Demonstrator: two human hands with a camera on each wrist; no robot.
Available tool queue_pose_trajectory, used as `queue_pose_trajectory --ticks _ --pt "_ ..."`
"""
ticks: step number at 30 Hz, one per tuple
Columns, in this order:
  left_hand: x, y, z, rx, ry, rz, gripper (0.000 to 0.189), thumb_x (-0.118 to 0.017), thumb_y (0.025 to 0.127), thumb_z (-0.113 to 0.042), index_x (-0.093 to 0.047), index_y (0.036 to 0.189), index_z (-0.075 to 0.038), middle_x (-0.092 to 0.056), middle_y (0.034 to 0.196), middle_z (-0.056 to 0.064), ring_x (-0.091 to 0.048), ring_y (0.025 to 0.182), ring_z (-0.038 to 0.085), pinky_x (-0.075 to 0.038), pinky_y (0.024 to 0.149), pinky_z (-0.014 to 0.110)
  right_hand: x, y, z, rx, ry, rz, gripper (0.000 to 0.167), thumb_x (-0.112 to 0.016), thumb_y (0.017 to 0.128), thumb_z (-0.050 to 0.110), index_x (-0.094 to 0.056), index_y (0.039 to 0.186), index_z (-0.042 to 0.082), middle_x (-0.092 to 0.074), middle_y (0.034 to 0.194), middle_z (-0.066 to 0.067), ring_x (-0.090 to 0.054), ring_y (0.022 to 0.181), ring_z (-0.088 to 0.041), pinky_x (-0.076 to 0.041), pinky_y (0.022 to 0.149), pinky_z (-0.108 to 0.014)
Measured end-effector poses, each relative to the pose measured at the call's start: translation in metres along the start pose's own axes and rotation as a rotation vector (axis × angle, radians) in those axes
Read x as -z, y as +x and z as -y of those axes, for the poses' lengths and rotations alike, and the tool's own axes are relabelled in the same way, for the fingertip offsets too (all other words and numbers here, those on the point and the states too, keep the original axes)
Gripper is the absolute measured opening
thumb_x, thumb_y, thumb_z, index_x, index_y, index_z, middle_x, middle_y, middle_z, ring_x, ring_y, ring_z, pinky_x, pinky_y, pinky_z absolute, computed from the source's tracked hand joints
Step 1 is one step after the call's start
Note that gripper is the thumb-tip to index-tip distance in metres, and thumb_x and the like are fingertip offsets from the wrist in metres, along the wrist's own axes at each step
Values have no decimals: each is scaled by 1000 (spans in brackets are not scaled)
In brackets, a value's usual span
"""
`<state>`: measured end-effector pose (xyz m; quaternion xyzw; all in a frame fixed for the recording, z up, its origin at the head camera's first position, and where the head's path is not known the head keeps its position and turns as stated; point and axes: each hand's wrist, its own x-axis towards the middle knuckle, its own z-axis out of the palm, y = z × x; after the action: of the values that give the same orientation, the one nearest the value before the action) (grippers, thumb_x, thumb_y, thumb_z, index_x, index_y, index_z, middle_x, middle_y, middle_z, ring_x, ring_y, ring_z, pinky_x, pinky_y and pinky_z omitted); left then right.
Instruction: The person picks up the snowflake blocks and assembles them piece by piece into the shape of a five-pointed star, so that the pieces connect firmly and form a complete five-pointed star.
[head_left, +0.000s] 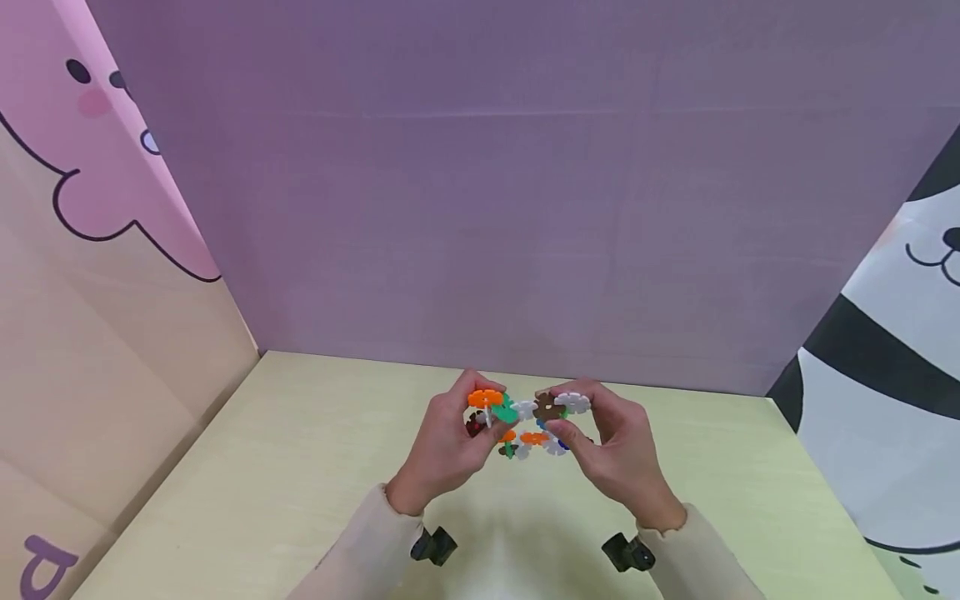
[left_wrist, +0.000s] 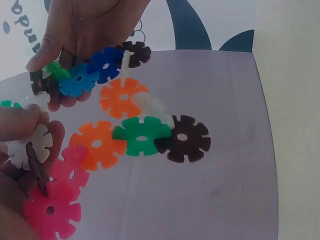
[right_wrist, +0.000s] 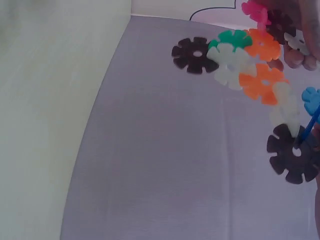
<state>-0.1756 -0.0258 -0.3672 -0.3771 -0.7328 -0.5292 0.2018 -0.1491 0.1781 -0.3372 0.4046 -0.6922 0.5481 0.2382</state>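
Both hands hold up a ring-like chain of interlocking notched plastic discs (head_left: pixel 550 406) above the table. My left hand (head_left: pixel 444 437) pinches its left part between thumb and fingers, by an orange disc (head_left: pixel 486 398) and a green one. On the other side, my right hand (head_left: pixel 621 446) grips by the brown and white discs, its thumb below. In the left wrist view, pink discs (left_wrist: pixel 57 212) hang near the left fingers, and a dark brown disc (left_wrist: pixel 192 145) juts from the lower strand. A dark disc (right_wrist: pixel 287 162) shows lowest in the right wrist view. Fingers hide part of the chain.
A pale wooden tabletop (head_left: pixel 262 483) lies under the hands. Behind it stands a purple backdrop (head_left: pixel 480 208), with a cartoon-printed panel (head_left: pixel 112 292) at left and a panda-printed panel (head_left: pixel 900 358) at right. Small black cameras (head_left: pixel 433 547) sit at both wrists.
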Motion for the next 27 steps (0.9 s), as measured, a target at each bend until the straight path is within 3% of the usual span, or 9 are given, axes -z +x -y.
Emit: queue_pose_trajectory --ticks 10,14,19,21,25,27 --pt "-2 2 -7 -22 -12 -25 39 -71 77 11 -53 108 -3 -63 98 7 -51 74 15 -44 46 21 0 3 1 51 112 0 38 -66 68 -28 -58 103 -13 -63 93 -25 -65 85 -25 -52 78 -31" --pt "3 6 -9 -10 16 38 42 -72 80 2 -53 116 -6 -60 101 6 -50 70 14 -46 48 22 6 -1 -2 -1 40 15 39 -65 72 -26 -57 107 -10 -64 100 -22 -65 90 -23 -49 84 -29" --pt "18 12 -1 74 48 97 59 -76 81 -13 -44 131 -14 -61 108 -2 -57 79 8 -50 71 26 15 -8 -11 -113 -91 -86 34 -64 79 -19 -56 109 -5 -64 106 -15 -64 95 -19 -44 93 -27" --pt "23 11 5 87 59 75 49 -73 83 -11 -48 126 -12 -63 103 -3 -58 84 8 -49 78 28 17 -11 -14 -166 -117 -132 29 -63 82 -14 -56 108 -4 -63 107 -13 -62 98 -17 -42 94 -26" --pt "26 8 14 81 95 13 18 -68 87 -7 -61 103 -7 -63 87 -5 -58 73 8 -51 69 28 18 -15 -21 -235 -131 -162 23 -61 87 -8 -54 109 -4 -62 110 -13 -60 102 -16 -40 96 -24" --pt "25 8 17 80 121 -18 12 -68 87 -8 -64 97 -7 -62 83 -6 -57 69 7 -51 66 27 18 -17 -26 -273 -157 -152 21 -61 89 -3 -54 110 -1 -61 111 -10 -57 104 -15 -39 96 -21"
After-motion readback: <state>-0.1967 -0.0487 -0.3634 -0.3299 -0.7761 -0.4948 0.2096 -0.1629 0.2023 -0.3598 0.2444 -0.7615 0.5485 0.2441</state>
